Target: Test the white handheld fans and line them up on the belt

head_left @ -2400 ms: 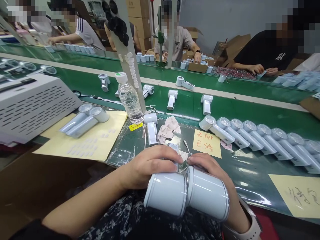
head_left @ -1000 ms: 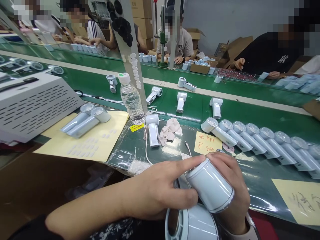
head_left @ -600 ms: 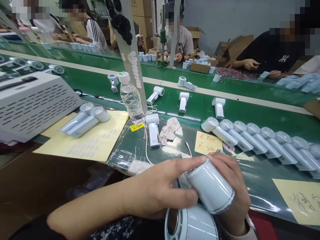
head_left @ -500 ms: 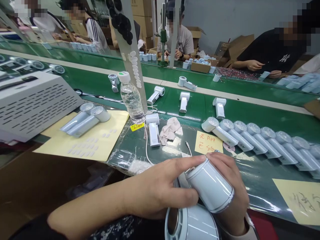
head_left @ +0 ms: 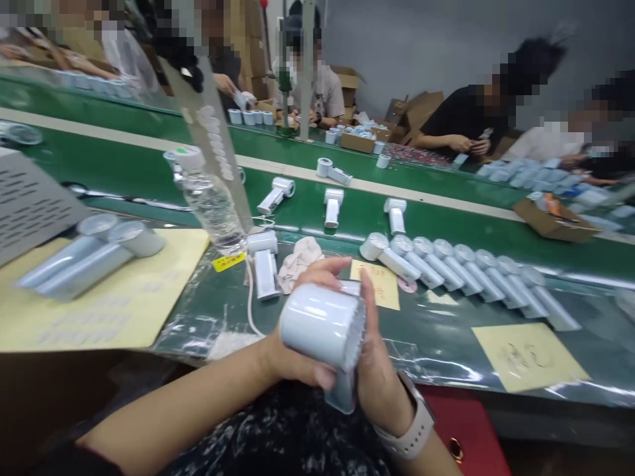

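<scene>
My left hand (head_left: 302, 363) is closed round a pale blue handheld fan (head_left: 317, 324), with its thumb below the drum-shaped head. My right hand (head_left: 380, 377), wearing a pale wristwatch, presses against the head's right end, fingers pointing up. Clear, crinkled film seems to cover that end. A translucent bluish part hangs below the head; whether it is film or handle I cannot tell. Just beyond the hands lie a crumpled cloth (head_left: 300, 261), a yellow note with red writing (head_left: 389, 291) and another fan (head_left: 265, 271), beside a white cable (head_left: 251, 297).
A row of film-wrapped fans (head_left: 464, 271) lies on the right, behind a yellow paper (head_left: 528, 357). Left stand a water bottle (head_left: 213, 205), a metal post (head_left: 213, 125) and two fans (head_left: 94, 258) on yellow paper. More fans rest on the green conveyor (head_left: 297, 215); several people work beyond.
The view has swung right, so the bench things sit further left. The fan in my hands has turned, its film-covered end now facing right. A second drum-shaped piece below it no longer shows.
</scene>
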A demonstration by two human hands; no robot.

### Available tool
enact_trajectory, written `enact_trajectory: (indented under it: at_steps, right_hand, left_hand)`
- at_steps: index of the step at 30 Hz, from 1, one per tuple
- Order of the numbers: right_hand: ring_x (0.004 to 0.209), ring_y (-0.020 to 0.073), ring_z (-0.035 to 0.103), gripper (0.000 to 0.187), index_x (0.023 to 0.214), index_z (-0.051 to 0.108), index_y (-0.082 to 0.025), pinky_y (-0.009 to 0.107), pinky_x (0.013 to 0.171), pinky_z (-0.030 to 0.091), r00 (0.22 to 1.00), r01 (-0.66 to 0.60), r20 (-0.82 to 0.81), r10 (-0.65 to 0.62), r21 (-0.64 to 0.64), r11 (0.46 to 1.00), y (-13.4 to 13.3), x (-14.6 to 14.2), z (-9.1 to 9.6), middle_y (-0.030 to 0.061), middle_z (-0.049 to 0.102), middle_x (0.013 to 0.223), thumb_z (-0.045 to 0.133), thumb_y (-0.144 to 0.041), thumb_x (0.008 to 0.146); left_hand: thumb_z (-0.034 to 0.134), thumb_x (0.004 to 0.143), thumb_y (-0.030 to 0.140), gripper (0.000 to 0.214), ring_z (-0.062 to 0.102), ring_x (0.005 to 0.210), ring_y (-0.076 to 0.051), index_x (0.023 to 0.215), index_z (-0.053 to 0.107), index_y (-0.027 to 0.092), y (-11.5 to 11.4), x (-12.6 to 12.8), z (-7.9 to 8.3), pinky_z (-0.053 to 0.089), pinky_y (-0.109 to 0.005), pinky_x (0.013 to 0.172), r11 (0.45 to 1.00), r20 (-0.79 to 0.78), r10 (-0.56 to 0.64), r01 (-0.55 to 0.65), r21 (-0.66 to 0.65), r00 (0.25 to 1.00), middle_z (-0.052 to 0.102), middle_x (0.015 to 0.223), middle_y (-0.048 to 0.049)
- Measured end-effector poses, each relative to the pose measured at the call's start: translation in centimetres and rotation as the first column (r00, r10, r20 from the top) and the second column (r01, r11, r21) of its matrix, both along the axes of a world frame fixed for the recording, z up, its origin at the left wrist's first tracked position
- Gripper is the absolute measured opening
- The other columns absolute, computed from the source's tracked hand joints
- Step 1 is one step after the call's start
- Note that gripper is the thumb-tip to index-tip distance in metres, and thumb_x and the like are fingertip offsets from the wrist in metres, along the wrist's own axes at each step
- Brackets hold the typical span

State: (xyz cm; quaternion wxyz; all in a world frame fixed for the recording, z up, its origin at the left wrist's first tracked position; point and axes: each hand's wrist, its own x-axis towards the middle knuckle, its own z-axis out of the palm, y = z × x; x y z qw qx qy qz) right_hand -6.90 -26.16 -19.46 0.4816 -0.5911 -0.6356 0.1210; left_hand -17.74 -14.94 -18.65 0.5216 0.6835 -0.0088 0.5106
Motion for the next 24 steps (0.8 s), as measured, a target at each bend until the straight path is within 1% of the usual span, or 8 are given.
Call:
enact_trajectory:
  at_steps: [2, 5, 9, 13, 16, 20, 22, 24]
  right_hand:
    - [0.135, 0.034, 0.048, 0.101, 0.157, -0.012, -0.023, 0.052, 0.101, 0.05, 0.997, -0.03, -0.074, 0.023, -0.097, 0.995, 0.2, 0.6, 0.4, 0.02, 0.034, 0.156, 0.063, -0.04, 0.091]
    - [0.135, 0.0382, 0.046, 0.121, 0.158, -0.005, -0.023, 0.056, 0.103, 0.046, 0.99, 0.081, -0.09, -0.105, -0.24, 0.967, 0.8, 0.8, 1.3, 0.0202, 0.039, 0.153, 0.079, -0.049, 0.075]
    - [0.124, 0.0378, 0.054, 0.104, 0.155, 0.022, -0.022, 0.054, 0.099, 0.048, 0.979, 0.182, -0.027, -0.201, -0.323, 0.929, 1.6, 1.6, 2.2, 0.0181, 0.054, 0.138, 0.077, -0.048, 0.072]
    - [0.119, 0.0357, 0.057, 0.098, 0.153, 0.027, -0.022, 0.051, 0.1, 0.047, 0.94, 0.341, 0.166, -0.298, -0.407, 0.848, -1.4, 8.2, 0.9, 0.0139, 0.06, 0.131, 0.076, -0.038, 0.069]
    - [0.12, 0.0336, 0.059, 0.093, 0.151, 0.025, -0.02, 0.046, 0.099, 0.048, 0.772, 0.636, 0.39, -0.502, -0.471, 0.611, -7.3, 16.9, -1.0, 0.0135, 0.059, 0.134, 0.069, -0.039, 0.072]
    - [0.119, 0.0442, 0.057, 0.096, 0.149, 0.027, -0.011, 0.055, 0.096, 0.046, 0.573, 0.812, 0.544, -0.613, -0.48, 0.333, -14.6, 27.7, -2.2, 0.0248, 0.06, 0.129, 0.066, -0.039, 0.066]
    - [0.124, 0.0477, 0.053, 0.096, 0.149, 0.029, -0.01, 0.058, 0.097, 0.044, 0.487, 0.861, 0.616, -0.619, -0.457, 0.223, -16.3, 31.5, -2.4, 0.0285, 0.056, 0.132, 0.064, -0.04, 0.065]
    - [0.127, 0.0492, 0.05, 0.096, 0.149, 0.032, -0.009, 0.059, 0.098, 0.044, 0.434, 0.885, 0.664, -0.608, -0.44, 0.151, -17.0, 34.2, -2.8, 0.0314, 0.052, 0.135, 0.062, -0.041, 0.063]
  left_hand:
    - [0.077, 0.064, 0.067, 0.071, 0.055, 0.115, -0.028, 0.115, 0.055, 0.023, 0.4, 1.9, -0.6, 0.049, -0.043, 0.1, 0.993, 0.091, -0.032, 0.042, -0.108, 0.995, 0.056, 0.122, -0.0106]
    - [0.078, 0.066, 0.063, 0.065, 0.06, 0.101, -0.023, 0.114, 0.058, 0.024, 1.2, 3.2, -1.8, 0.053, -0.035, 0.09, 0.98, 0.098, -0.089, 0.105, -0.169, 0.991, 0.059, 0.113, -0.0061]
    - [0.077, 0.059, 0.072, 0.081, 0.056, 0.11, -0.027, 0.122, 0.058, 0.026, 2.6, 3.0, -3.6, 0.05, -0.036, 0.095, 0.981, -0.067, -0.059, 0.046, -0.188, 0.996, 0.059, 0.118, -0.0068]
    - [0.082, 0.063, 0.06, 0.083, 0.054, 0.117, -0.03, 0.132, 0.046, 0.031, 3.5, 3.0, -4.8, 0.048, -0.044, 0.097, 0.97, -0.386, -0.152, 0.062, -0.235, 0.91, 0.054, 0.127, -0.0099]
    - [0.074, 0.076, 0.048, 0.06, 0.055, 0.113, -0.028, 0.124, 0.045, 0.027, 3.5, 3.8, -5.1, 0.05, -0.044, 0.092, 0.967, -0.534, -0.059, -0.086, -0.241, 0.843, 0.055, 0.12, -0.0106]
    - [0.064, 0.08, 0.041, 0.038, 0.059, 0.101, -0.024, 0.109, 0.049, 0.022, 2.8, 5.3, -4.2, 0.052, -0.042, 0.085, 0.952, -0.612, -0.006, -0.182, -0.245, 0.791, 0.058, 0.106, -0.0079]
    - [0.061, 0.081, 0.038, 0.031, 0.061, 0.094, -0.022, 0.107, 0.052, 0.022, 2.4, 5.1, -3.4, 0.053, -0.041, 0.085, 0.961, -0.647, 0.015, -0.19, -0.202, 0.763, 0.06, 0.105, -0.0072]
    - [0.058, 0.084, 0.036, 0.025, 0.063, 0.09, -0.021, 0.105, 0.056, 0.022, 1.8, 3.1, -2.7, 0.054, -0.039, 0.084, 0.981, -0.668, 0.042, -0.156, -0.112, 0.743, 0.062, 0.105, -0.007]
